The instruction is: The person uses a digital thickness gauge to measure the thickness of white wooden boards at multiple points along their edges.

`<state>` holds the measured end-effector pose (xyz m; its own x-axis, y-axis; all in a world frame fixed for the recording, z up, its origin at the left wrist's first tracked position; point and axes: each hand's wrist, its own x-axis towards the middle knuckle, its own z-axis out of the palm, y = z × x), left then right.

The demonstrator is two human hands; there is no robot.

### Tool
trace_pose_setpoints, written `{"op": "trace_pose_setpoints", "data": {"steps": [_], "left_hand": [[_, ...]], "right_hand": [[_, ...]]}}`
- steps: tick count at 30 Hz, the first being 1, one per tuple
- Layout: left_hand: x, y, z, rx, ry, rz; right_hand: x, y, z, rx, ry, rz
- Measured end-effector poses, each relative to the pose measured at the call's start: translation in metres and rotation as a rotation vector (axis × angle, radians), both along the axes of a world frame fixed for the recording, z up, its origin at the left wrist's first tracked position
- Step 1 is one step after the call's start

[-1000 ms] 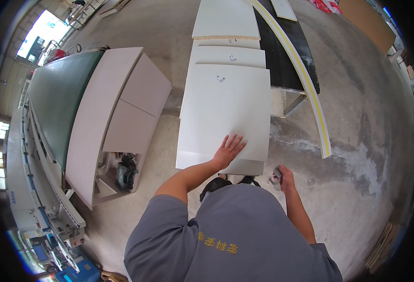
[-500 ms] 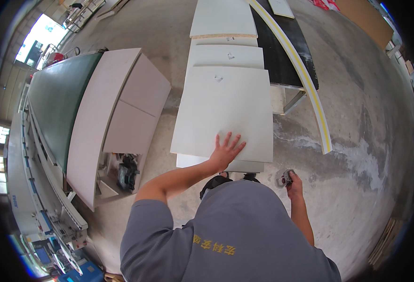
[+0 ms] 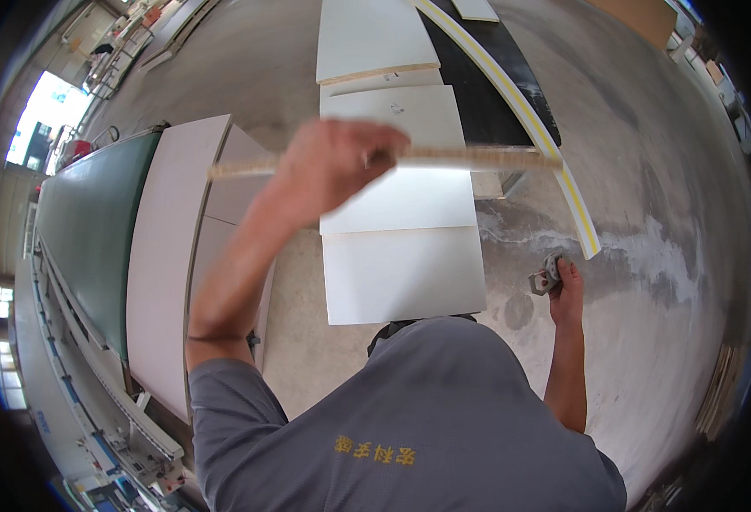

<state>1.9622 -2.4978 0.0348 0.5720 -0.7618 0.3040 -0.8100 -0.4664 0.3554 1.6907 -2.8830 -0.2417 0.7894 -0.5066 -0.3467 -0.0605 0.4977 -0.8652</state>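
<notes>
The left hand (image 3: 337, 166), blurred, is closed on the long edge of a thin board (image 3: 478, 157), which is lifted and turned edge-on above the white panels (image 3: 403, 277). Its narrow brown edge runs nearly level, its left end in line with the pale pink cabinet (image 3: 171, 247) and its right end crossing the view of a curved white strip with a yellow line (image 3: 579, 209); whether that end touches the strip, I cannot tell. The right hand (image 3: 567, 294) is clamped around a grey metal hand tool (image 3: 544, 279), out to the right of the panels and near the strip's lower end.

Bare concrete floor (image 3: 640, 188) gives wide room on the right; on the left, a narrower lane separates the panels from the cabinet, partly covered by the left forearm. The nearest panel's front edge lies just before the person's body.

The panels overlap lengthwise, the far one showing a raw brown front edge, beside a black tabletop (image 3: 491, 111). Beyond the cabinet stand a dark green surface (image 3: 94, 235) and a bright opening (image 3: 47, 119).
</notes>
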Motion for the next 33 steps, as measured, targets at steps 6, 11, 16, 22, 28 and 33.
{"op": "trace_pose_setpoints", "data": {"steps": [6,11,16,22,28,33], "left_hand": [[0.141,-0.038,0.005,-0.120,-0.027,0.065],[0.165,-0.051,0.016,-0.120,-0.048,0.069],[0.169,-0.053,0.016,-0.106,0.036,0.057],[0.153,-0.062,0.008,0.095,-0.200,0.119],[0.071,-0.061,0.020,0.206,-0.105,0.221],[0.027,-0.040,0.000,0.140,-0.141,0.138]], "right_hand": [[0.001,0.041,0.031,-0.160,0.142,-0.096],[-0.009,0.050,0.040,-0.307,0.211,-0.164],[0.020,0.037,0.077,-0.382,0.131,-0.128],[0.069,0.027,0.122,-0.591,0.027,-0.129],[0.083,0.017,0.155,-0.630,-0.253,0.009],[0.081,0.016,0.168,-0.501,-0.270,0.054]]}}
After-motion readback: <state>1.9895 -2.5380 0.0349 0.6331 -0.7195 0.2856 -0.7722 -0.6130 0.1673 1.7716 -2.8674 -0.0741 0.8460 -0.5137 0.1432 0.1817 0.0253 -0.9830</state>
